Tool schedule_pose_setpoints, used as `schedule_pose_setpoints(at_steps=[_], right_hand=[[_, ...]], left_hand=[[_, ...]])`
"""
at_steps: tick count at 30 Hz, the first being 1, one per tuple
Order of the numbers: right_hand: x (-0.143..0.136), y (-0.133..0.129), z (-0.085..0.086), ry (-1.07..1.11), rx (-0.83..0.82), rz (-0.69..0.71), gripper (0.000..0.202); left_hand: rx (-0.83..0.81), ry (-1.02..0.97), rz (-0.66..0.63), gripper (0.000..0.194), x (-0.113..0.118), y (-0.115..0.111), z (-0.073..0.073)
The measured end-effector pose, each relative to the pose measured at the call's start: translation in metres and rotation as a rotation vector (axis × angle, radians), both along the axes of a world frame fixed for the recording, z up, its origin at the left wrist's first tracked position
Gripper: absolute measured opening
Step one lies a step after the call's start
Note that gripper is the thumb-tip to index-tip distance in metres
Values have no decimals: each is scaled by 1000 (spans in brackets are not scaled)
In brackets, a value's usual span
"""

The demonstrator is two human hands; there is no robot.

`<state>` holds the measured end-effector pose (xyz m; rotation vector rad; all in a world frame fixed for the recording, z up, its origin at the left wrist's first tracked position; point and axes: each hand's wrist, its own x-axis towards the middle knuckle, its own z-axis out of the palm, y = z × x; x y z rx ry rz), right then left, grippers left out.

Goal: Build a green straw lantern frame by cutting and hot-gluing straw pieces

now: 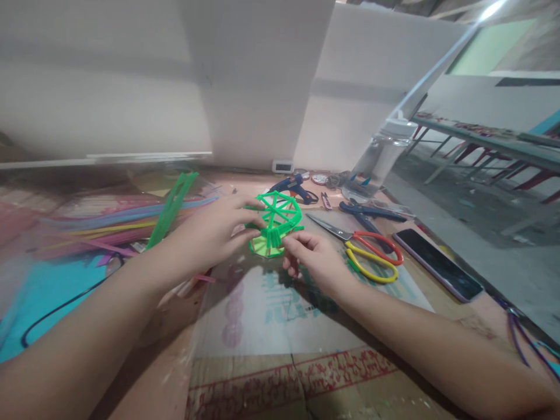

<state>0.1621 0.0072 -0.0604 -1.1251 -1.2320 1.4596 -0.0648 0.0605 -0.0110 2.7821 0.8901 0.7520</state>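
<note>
While half-curled hands (225, 227) (314, 255) grip it, the green frame (273, 237) stands upright, spokes (275, 209) up.

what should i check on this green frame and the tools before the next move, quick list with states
1. Left hand at the frame's left side: ok.
2. Right hand at the near side of the green frame: ok.
3. Both grips firm: cannot tell, contact is too small to judge.
4. Scissors separate from the pliers: not ok, they overlap in view.
5. Glue gun hot: cannot tell.
6. Bottle upright: ok, standing at the back right.
</note>
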Motion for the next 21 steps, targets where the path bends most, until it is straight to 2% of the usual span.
schedule_pose_setpoints(at_steps=[7,13,16,21], right_hand=[[-8,-1,6,85,-36,38,42],[-7,2,7,90,-55,65,43],[-7,1,6,87,-51,56,42],[-5,0,4,95,-20,37,45]], left_hand=[[27,-8,-42,20,0,1,-1],[14,13,-13,26,1,-3,3],[7,-28,43,29,8,-9,4],[-6,-206,192,22,22,-16,-3]])
